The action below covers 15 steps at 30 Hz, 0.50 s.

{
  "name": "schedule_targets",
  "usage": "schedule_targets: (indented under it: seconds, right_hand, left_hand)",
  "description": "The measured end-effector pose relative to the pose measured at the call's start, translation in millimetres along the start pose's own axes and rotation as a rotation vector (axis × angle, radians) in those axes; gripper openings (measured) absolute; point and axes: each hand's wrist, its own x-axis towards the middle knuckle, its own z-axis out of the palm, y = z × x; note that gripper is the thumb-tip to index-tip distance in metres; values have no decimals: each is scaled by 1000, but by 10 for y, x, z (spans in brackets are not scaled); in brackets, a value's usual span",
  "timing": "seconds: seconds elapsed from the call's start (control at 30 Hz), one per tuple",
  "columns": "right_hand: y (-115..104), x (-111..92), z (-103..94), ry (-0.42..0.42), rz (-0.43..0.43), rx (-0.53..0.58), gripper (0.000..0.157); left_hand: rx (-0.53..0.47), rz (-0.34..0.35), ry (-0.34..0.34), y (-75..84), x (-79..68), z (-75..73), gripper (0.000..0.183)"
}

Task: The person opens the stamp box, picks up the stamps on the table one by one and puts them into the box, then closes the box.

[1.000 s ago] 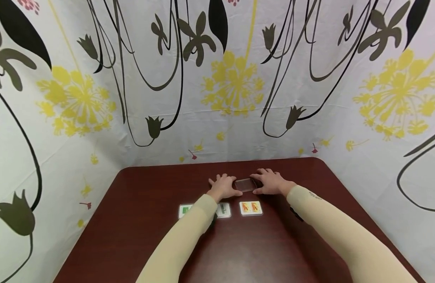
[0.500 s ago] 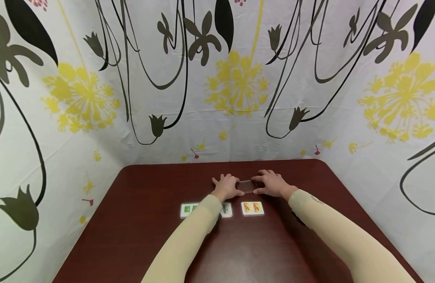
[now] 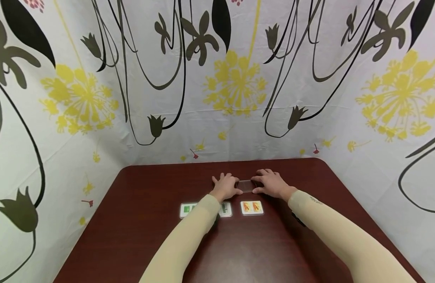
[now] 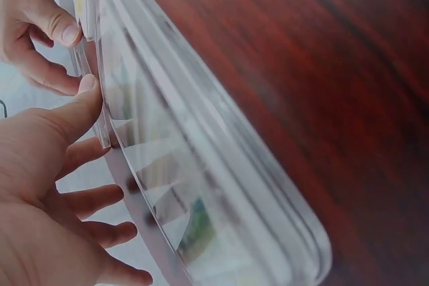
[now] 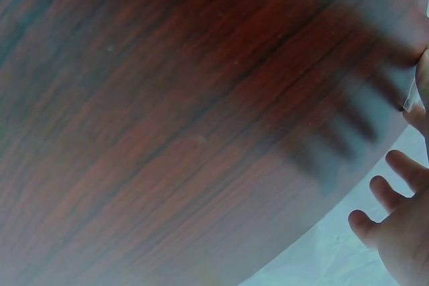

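At the far middle of the table lies a thin, clear rectangular plastic piece [image 3: 246, 186], like a lid. My left hand [image 3: 225, 186] pinches its left end between thumb and index finger, the other fingers spread. My right hand [image 3: 272, 184] pinches the opposite end. In the left wrist view both the left hand [image 4: 40, 159] and the right hand [image 4: 33, 28] are at the clear edge. Nearer to me lie a clear case with orange pictures [image 3: 252, 207] and a case with green pictures [image 3: 186, 210], partly hidden under my left forearm.
All this rests on a dark reddish-brown table [image 3: 143, 236]. Close to the left wrist camera is a clear case [image 4: 221, 138] with pictures inside. A white patterned cloth [image 3: 221, 90] hangs behind the table and along both sides.
Both hands keep their hold on the clear piece and hardly move. The whole head view shifts slightly.
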Motion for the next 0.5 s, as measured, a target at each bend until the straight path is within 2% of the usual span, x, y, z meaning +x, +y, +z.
schedule_targets:
  seconds: [0.23,0.5]
  right_hand:
    - [20,0,-5,-6,-14,-18,62]
    - [3,-28,-123,1,-40,-29,58]
  left_hand:
    - [6,23,-6,16,-45,-57,54]
    - [25,54,-20,16,-34,-110,55]
